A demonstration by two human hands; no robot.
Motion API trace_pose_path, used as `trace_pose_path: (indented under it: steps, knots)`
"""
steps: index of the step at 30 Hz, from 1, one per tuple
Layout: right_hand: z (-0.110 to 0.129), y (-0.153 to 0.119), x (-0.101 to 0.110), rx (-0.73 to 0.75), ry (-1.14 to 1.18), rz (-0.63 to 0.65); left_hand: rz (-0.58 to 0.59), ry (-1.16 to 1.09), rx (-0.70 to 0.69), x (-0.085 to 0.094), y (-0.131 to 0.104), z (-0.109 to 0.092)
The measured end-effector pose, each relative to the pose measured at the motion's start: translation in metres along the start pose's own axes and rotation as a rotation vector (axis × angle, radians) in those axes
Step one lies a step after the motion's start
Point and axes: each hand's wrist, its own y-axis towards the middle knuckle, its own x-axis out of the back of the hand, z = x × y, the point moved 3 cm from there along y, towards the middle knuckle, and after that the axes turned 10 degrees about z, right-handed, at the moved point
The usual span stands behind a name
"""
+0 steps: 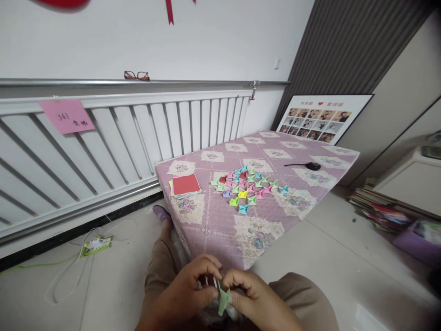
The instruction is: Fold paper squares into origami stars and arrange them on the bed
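Close to my lap, just off the table's near edge, both hands hold one folded piece of light green paper (223, 299). My left hand (196, 287) pinches its left side between thumb and fingers. On the other side, the thumb and forefinger of my right hand (253, 292) close on it. Fingers cover part of the folds. Beyond my hands, several small folded paper pieces (243, 194) in green, pink, blue, red, yellow and purple stand in rows on the table. A stack of square paper (186, 185), red on top, lies to their left.
A purple floral cloth covers the table (220, 234). A black object with a thin handle (313, 166) lies at its right. Behind stands a white radiator (158, 126) with a pink note (67, 116); glasses (137, 76) rest on the pipe. A power strip (97, 245) lies on the floor.
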Motion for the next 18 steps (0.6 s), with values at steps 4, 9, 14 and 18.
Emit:
trace_pose_path:
  steps: [4, 9, 14, 18]
  knots:
    - [-0.011, 0.002, -0.002, -0.038, 0.229, 0.044, 0.064, -0.198, 0.08, -0.003, 0.0, 0.01]
    - [-0.016, 0.004, -0.006, -0.019, 0.387, 0.074, 0.071, -0.476, 0.166, -0.011, 0.001, 0.012]
    - [-0.019, 0.005, -0.006, -0.013, 0.45, 0.065, 0.136, -0.663, 0.161, -0.019, 0.004, 0.003]
    - [-0.026, 0.007, -0.006, -0.001, 0.483, 0.071, 0.065, -0.654, 0.187, -0.017, 0.001, 0.011]
